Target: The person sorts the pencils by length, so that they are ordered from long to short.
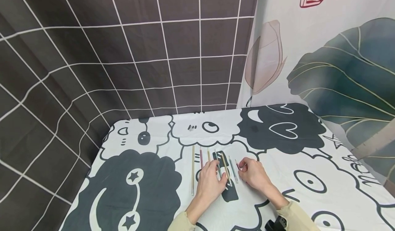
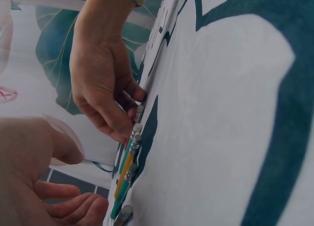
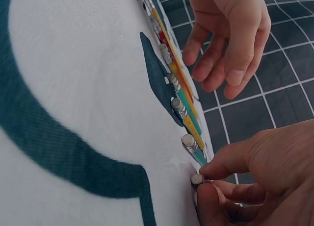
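Several pencils with eraser ends lie side by side on the patterned cloth. At the row's right end, my right hand (image 1: 253,172) pinches a short-looking red pencil (image 1: 237,164) between thumb and fingers. Its pale eraser (image 3: 197,179) pokes out at the fingertips in the right wrist view. Just left of it lies a teal pencil (image 1: 233,170), followed by a yellow pencil (image 1: 226,167). My left hand (image 1: 210,181) hovers over the middle of the row, fingers loosely bent and holding nothing, partly hiding a green pencil (image 1: 217,159) and its neighbours.
A long yellow pencil (image 1: 193,171) and another red pencil (image 1: 201,158) lie at the row's left side. The black-and-white cloth (image 1: 154,186) covers the surface. Behind it hang a dark grid curtain (image 1: 182,42) and a leaf-print curtain (image 1: 348,73).
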Tool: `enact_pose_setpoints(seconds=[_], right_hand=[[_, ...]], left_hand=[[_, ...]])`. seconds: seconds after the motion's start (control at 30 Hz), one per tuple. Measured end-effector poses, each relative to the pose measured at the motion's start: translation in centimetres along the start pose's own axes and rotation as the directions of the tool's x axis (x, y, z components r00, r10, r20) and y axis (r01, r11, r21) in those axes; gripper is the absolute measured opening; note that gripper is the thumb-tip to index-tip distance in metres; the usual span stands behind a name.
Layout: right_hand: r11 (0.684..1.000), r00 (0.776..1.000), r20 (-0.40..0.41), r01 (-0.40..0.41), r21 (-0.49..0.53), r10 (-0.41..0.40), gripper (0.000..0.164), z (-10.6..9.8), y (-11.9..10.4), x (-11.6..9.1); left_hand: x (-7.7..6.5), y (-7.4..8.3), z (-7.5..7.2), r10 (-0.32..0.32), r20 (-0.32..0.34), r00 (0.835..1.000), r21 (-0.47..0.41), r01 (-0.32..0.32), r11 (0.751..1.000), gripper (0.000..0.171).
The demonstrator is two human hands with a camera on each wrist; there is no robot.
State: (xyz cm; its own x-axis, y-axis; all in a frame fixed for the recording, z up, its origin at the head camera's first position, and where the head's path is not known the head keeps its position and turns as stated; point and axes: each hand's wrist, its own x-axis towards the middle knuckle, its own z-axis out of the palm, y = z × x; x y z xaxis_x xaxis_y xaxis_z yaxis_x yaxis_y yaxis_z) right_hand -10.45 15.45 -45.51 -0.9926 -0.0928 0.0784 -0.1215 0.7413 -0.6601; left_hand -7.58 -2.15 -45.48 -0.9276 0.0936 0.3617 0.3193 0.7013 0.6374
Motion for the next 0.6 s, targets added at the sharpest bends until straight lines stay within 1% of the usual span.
enact_pose_setpoints(seconds=[0.33, 0.47, 0.6], right_hand=[[1.0, 1.0, -0.004, 0.007, -0.004, -0.007, 0.011, 0.0, 0.1, 0.0], [1.0, 1.0, -0.006, 0.005, -0.005, -0.005, 0.01, -0.1, 0.1, -0.1], [1.0, 1.0, -0.019, -0.009, -0.005, 0.009, 0.009, -0.3, 0.1, -0.3]], left_hand=[[-0.2, -0.1, -0.5, -0.002, -0.017, 1.0, -0.007, 0.001, 1.0, 0.036], [-0.5, -0.1, -1.4, -0.003, -0.031, 1.0, -0.01, 0.003, 1.0, 0.037], [-0.6, -0.3, -2.6, -0.006, -0.035, 0.999, -0.028, 0.005, 1.0, 0.038]])
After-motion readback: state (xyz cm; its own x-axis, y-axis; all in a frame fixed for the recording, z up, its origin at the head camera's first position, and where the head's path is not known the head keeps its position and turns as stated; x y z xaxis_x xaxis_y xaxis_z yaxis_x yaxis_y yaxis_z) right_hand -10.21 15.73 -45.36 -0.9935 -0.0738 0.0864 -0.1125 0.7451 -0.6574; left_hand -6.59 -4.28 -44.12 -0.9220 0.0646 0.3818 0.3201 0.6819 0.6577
